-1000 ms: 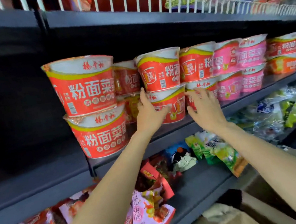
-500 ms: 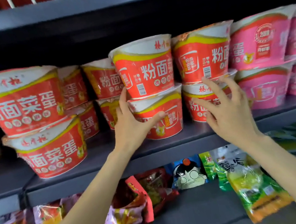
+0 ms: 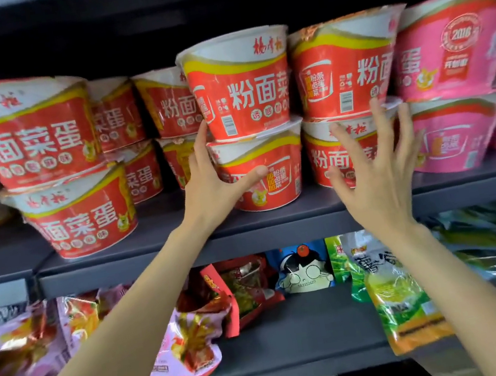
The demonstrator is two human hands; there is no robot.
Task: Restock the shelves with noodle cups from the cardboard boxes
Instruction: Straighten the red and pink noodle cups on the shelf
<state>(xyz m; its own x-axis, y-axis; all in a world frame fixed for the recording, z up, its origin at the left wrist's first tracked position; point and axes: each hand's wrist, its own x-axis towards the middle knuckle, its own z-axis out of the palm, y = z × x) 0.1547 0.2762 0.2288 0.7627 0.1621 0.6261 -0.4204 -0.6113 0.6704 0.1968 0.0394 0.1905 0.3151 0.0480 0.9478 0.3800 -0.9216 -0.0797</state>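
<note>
Dark grey metal shelving fills the view, and the noodle cups stand on the upper shelf [image 3: 277,219] in stacks of two. At the far left a red two-cup stack [image 3: 51,167] leans a little, with more red cups set further back behind it. Mid-shelf stands another red pair: the bottom red cup [image 3: 276,167] sits on the shelf and the top red cup [image 3: 243,84] rests squarely on its lid. Just beside that, to the right, is a second red pair [image 3: 344,88], and then pink noodle cups [image 3: 457,80], also doubled up, running off the right edge.

The left hand [image 3: 207,187] grips the bottom red cup, thumb curled across its front and fingers reaching up its left side, the tip of one touching the base of the top red cup. The right hand [image 3: 376,164] is spread wide, fingers straight and apart, in front of the lower cup of the second red pair; whether it is actually touching I can't tell.

On the lower shelf [image 3: 296,336] lie loose snack packets [image 3: 192,336] in red and pink, a blue pouch with a cartoon face [image 3: 303,268], and a green and yellow bag [image 3: 397,297] hanging over the shelf's front edge.
</note>
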